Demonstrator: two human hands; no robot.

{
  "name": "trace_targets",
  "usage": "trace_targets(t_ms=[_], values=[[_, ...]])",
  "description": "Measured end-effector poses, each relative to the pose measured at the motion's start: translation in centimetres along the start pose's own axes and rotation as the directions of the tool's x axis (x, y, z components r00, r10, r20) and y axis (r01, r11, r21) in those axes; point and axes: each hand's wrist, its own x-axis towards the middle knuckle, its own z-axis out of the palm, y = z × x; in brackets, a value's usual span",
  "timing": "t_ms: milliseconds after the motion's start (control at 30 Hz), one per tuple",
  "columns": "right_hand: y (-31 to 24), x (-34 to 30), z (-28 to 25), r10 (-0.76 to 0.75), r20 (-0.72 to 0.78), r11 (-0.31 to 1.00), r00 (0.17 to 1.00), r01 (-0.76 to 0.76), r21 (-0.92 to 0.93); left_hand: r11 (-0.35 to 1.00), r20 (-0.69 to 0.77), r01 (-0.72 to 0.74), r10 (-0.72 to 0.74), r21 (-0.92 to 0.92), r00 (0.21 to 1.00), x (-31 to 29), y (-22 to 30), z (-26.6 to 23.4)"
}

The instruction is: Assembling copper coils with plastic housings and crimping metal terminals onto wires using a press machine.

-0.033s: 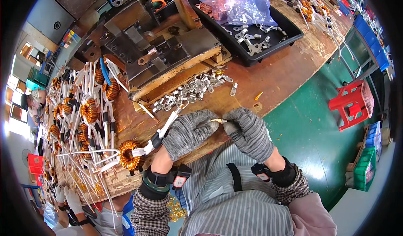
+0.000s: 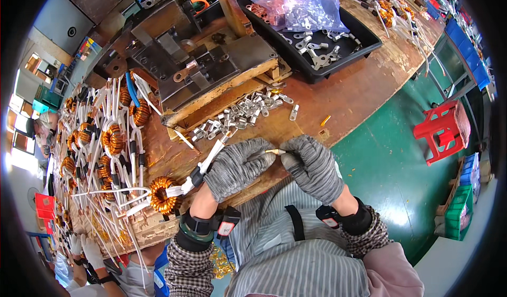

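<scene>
My left hand [image 2: 238,166], in a grey knit glove, is closed around a lead of a toroidal copper coil [image 2: 164,195]. The coil lies at the table's front edge, its white-sleeved leads [image 2: 210,157] running up beside that hand. A short copper-coloured wire end [image 2: 272,152] sticks out from the left fingertips toward my right hand [image 2: 313,166]. Gloved alike, the right hand pinches the silvery tip of this wire end; whether a lug sits on it is hidden by the fingers. Loose silver cable lugs [image 2: 253,108] lie in a pile just beyond both hands.
Behind the lugs stands a steel press fixture [image 2: 185,70] on a wooden base. A black tray [image 2: 346,59] holds bagged and loose lugs. Many coils [image 2: 112,138] crowd the left. A red stool [image 2: 442,130] stands on the floor at right. A co-worker's gloved hands [image 2: 91,249] show lower left.
</scene>
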Motion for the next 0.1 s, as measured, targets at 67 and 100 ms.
trace_targets(t_ms=[67,100], values=[[0.19,-0.06,0.41,-0.018,-0.051,1.0,0.999,0.018,-0.009,0.999,0.004,0.01,-0.01,0.03,1.0,-0.02,0.1,-0.07],[0.3,-0.1,0.63,-0.023,-0.071,1.0,0.997,0.023,-0.001,0.999,0.014,0.024,-0.024,0.024,1.0,-0.01,0.12,-0.14]])
